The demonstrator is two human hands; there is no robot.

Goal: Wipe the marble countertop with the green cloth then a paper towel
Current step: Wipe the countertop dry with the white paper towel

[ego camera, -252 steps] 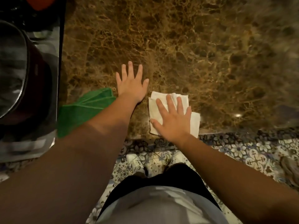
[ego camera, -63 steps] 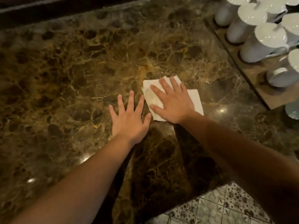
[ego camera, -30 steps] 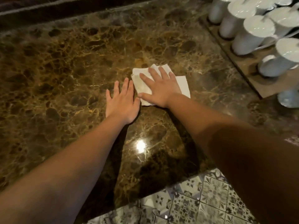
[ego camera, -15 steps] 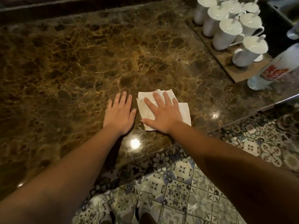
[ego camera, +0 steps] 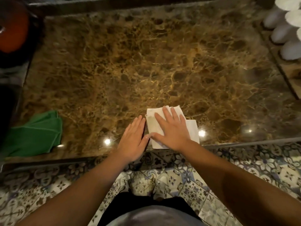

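No readable writing or brand marks anywhere. Right hand [ego camera: 172, 129] spread flat, fingers splayed, pressing the folded white paper towel [ego camera: 192, 128] onto the brown marble table [ego camera: 146, 62] near its front edge. Left hand [ego camera: 133, 141] flat and empty just beside it, thumb tip touching the towel's edge. Green cloth [ego camera: 35, 132] lying crumpled well apart at the front left corner. White cups [ego camera: 283, 33] on a wooden board [ego camera: 291, 70] far right. Orange round object [ego camera: 13, 28] far left. Patterned floor tiles [ego camera: 162, 181] below.
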